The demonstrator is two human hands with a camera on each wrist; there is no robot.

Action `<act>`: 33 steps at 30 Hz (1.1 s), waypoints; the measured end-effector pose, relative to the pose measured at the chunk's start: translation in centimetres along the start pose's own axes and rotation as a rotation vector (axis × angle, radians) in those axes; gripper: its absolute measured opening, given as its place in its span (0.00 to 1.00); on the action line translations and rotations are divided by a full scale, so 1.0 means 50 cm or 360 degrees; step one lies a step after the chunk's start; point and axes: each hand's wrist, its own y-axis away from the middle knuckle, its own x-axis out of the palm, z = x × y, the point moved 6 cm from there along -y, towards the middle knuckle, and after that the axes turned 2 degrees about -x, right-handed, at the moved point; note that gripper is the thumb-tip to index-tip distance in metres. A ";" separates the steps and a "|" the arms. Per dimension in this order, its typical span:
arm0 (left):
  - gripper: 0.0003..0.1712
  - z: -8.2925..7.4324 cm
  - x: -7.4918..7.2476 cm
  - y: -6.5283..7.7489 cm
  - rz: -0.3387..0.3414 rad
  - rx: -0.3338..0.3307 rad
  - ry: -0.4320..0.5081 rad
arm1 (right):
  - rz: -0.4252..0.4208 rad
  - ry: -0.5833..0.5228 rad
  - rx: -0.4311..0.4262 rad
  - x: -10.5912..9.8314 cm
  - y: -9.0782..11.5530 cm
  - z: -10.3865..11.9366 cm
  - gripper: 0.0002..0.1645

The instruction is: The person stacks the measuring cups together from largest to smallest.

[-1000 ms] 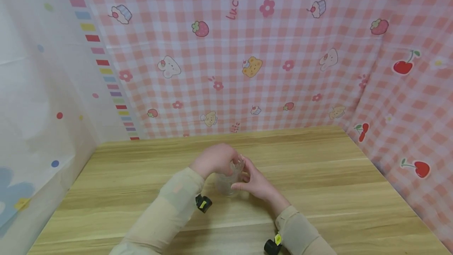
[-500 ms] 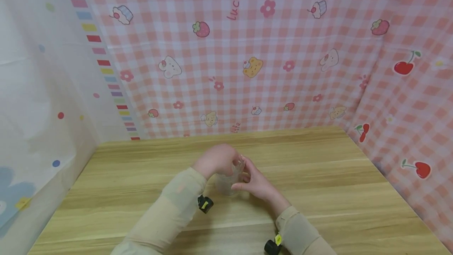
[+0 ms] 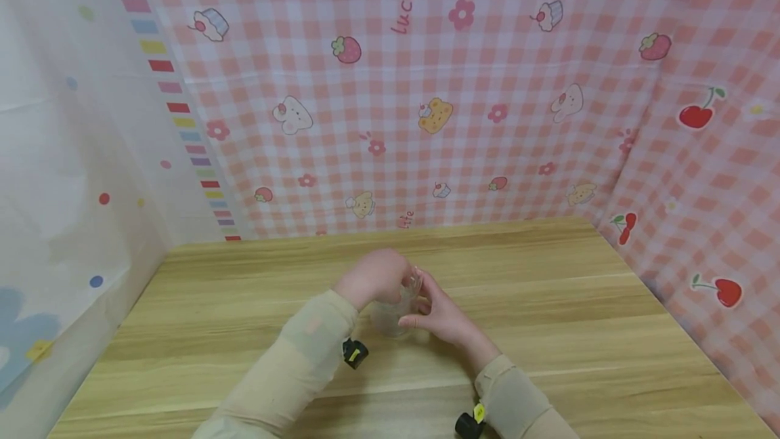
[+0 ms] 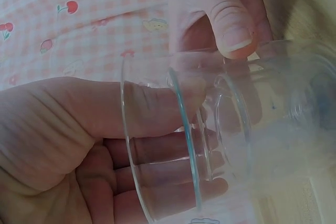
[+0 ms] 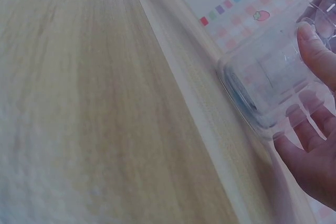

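A clear see-through cup leans at the middle of the wooden table in the head view, its mouth turned up and to the right. My left hand bends down over the mouth. In the left wrist view, several clear rim edges cross in front of my left thumb and fingers, which grip close by the mouth of the cup. My right hand holds the cup from the right. The right wrist view has its thumb on the wall and the fingers spread below, near the base.
The wood-grain table spreads out around both hands. Behind it hangs a pink checked cloth, which also covers the right side. A white cloth with coloured dots borders the left. Small black cameras sit at both wrists.
Almost nothing differs. My left wrist and sleeve have shifted very slightly to the right and down, while the right hand and the cup stay in place.
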 end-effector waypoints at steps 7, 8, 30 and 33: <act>0.12 -0.003 0.003 0.001 -0.0032 0.0032 -0.0021 | 0.0013 0.0024 -0.0003 0.000 0.000 -0.002 0.55; 0.12 -0.003 0.002 0.001 -0.0036 0.0030 -0.0017 | 0.0014 0.0028 -0.0005 0.000 0.000 -0.002 0.55; 0.14 0.002 0.003 0.006 -0.0045 0.0029 0.0033 | -0.0006 0.0044 -0.0019 -0.002 -0.002 -0.003 0.56; 0.14 0.003 0.003 0.007 -0.0044 0.0031 0.0050 | -0.0001 0.0054 -0.0026 -0.001 -0.002 -0.002 0.55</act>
